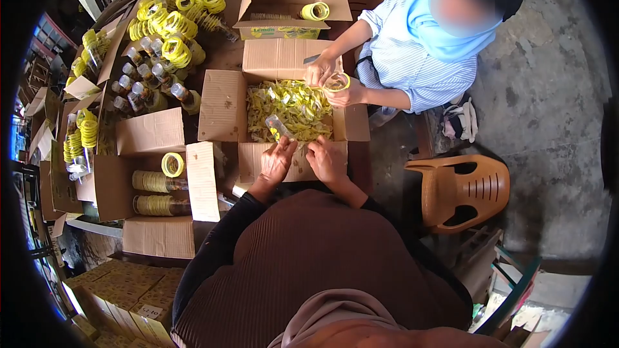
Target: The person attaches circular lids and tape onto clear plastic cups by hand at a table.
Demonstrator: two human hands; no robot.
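Observation:
My left hand (pixel 276 160) is at the near edge of an open cardboard box (pixel 222 106), its fingers closed on the lower end of a small clear bottle (pixel 277 127) with a yellow label. To its right, my right hand (pixel 327 161) hangs over the box's near flap with its fingers curled together; whatever is between them is too small to make out. Yellow crumpled wrappers (pixel 290 103) fill the box beyond both hands.
Across the box a co-worker (pixel 425 38) holds a yellow-rimmed ring or jar (pixel 337 82). Left stand bottles (pixel 155 74), yellow rings (pixel 177 26) and a box of stacked rings (pixel 149 181). An orange chair (pixel 464 190) is at right.

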